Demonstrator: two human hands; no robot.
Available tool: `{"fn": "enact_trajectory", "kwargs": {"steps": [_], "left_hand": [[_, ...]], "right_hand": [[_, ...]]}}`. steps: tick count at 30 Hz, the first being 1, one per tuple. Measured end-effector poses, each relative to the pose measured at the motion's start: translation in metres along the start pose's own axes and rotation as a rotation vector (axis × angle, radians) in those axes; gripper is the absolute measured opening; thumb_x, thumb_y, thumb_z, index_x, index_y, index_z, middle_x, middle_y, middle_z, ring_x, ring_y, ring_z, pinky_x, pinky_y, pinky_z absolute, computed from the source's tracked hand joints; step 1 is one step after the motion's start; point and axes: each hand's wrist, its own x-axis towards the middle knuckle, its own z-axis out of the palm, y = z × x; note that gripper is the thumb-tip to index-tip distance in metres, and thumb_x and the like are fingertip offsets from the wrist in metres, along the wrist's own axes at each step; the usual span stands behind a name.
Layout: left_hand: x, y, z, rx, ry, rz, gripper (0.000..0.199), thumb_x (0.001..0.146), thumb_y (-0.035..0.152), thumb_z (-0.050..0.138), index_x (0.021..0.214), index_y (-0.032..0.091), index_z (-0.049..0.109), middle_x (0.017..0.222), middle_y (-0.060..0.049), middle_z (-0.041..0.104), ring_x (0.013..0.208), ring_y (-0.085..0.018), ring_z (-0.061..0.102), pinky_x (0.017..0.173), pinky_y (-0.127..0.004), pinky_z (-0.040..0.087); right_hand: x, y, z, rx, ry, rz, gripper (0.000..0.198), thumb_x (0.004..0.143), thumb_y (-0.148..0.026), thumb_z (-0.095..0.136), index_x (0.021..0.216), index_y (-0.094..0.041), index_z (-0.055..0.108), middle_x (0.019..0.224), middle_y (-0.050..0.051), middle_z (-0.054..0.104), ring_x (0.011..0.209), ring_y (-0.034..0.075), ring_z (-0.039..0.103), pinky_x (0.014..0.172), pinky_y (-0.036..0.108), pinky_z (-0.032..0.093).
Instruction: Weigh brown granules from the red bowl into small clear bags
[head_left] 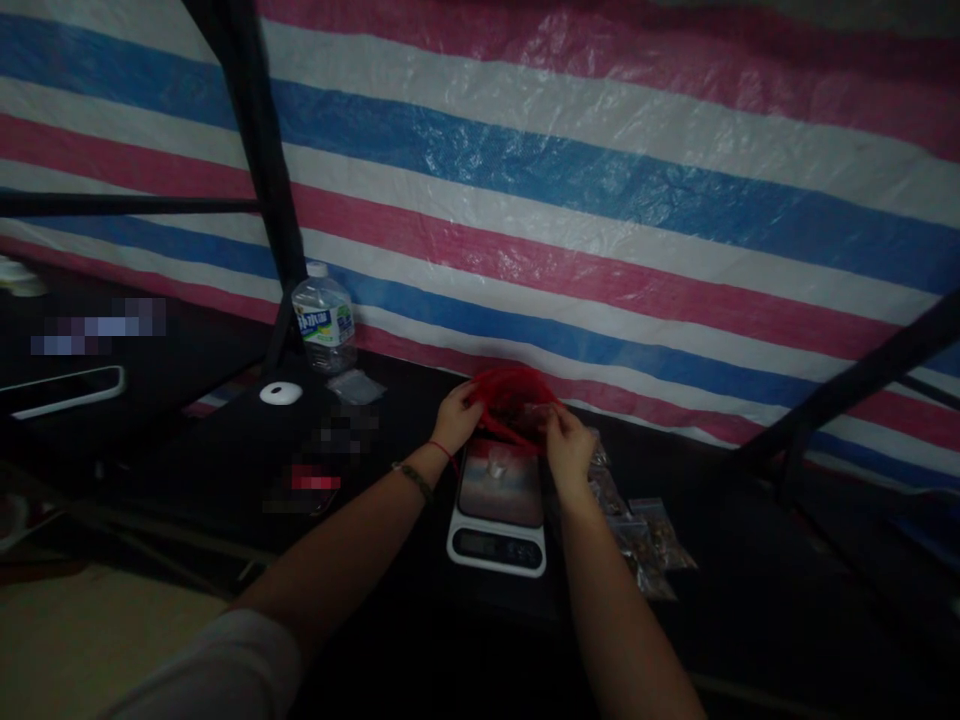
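Behind a white digital scale (497, 553), a red plastic bag (514, 385) stands with its mouth spread and dark contents inside. My left hand (458, 418) is closed on the bag's left rim, thumb and fingers pinching it. On the opposite side my right hand (568, 445) is closed at the right rim, where a bit of clear plastic shows by the fingertips. A small pale, shiny item (497, 462) rests on the scale's plate. Right of my right wrist lie several small clear zip bags (660, 532) with brownish contents.
A clear plastic bottle (324, 325) stands at the back left beside a stack of clear bags (357, 386). A white oval object (281, 393) and a phone-like device (67, 390) lie further left. A striped plastic sheet (562, 200) hangs behind the dark table, with black frame bars (262, 150).
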Motion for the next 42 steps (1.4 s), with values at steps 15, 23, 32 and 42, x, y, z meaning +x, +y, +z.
{"fn": "enact_trajectory", "kwargs": {"steps": [15, 23, 32, 42], "left_hand": [[-0.004, 0.006, -0.011, 0.363, 0.088, 0.199, 0.021, 0.080, 0.022, 0.054, 0.095, 0.017, 0.068, 0.116, -0.009, 0.059, 0.109, -0.022, 0.054, 0.100, -0.039, 0.042], [-0.016, 0.037, -0.021, 0.413, -0.025, 0.421, 0.035, 0.086, 0.038, 0.050, 0.114, 0.020, 0.060, 0.116, -0.007, 0.063, 0.110, -0.023, 0.052, 0.097, -0.042, 0.034], [-0.014, 0.033, -0.015, 0.346, -0.037, 0.400, 0.027, 0.086, 0.032, 0.052, 0.104, 0.016, 0.063, 0.097, -0.007, 0.068, 0.093, -0.020, 0.059, 0.090, -0.038, 0.041], [-0.011, 0.029, -0.016, 0.246, -0.030, 0.417, 0.027, 0.088, 0.022, 0.049, 0.111, 0.016, 0.061, 0.099, -0.008, 0.068, 0.089, -0.018, 0.059, 0.084, -0.035, 0.047]], "right_hand": [[0.004, -0.003, -0.002, 0.090, 0.162, -0.134, 0.028, 0.080, -0.038, 0.059, 0.085, -0.015, 0.073, 0.086, 0.010, 0.067, 0.084, 0.021, 0.059, 0.082, 0.034, 0.047], [0.001, -0.006, 0.009, 0.526, 0.202, 0.235, 0.036, 0.072, -0.043, 0.066, 0.089, -0.011, 0.070, 0.080, 0.007, 0.070, 0.070, 0.017, 0.061, 0.068, 0.029, 0.049], [-0.004, -0.003, 0.021, 0.659, -0.030, 0.321, 0.039, 0.066, -0.044, 0.071, 0.088, -0.013, 0.067, 0.070, 0.002, 0.067, 0.060, 0.014, 0.059, 0.060, 0.026, 0.049], [0.001, -0.013, 0.011, 0.632, -0.114, 0.143, 0.050, 0.071, -0.040, 0.067, 0.114, -0.018, 0.059, 0.097, 0.006, 0.068, 0.081, 0.017, 0.063, 0.074, 0.030, 0.050]]}}
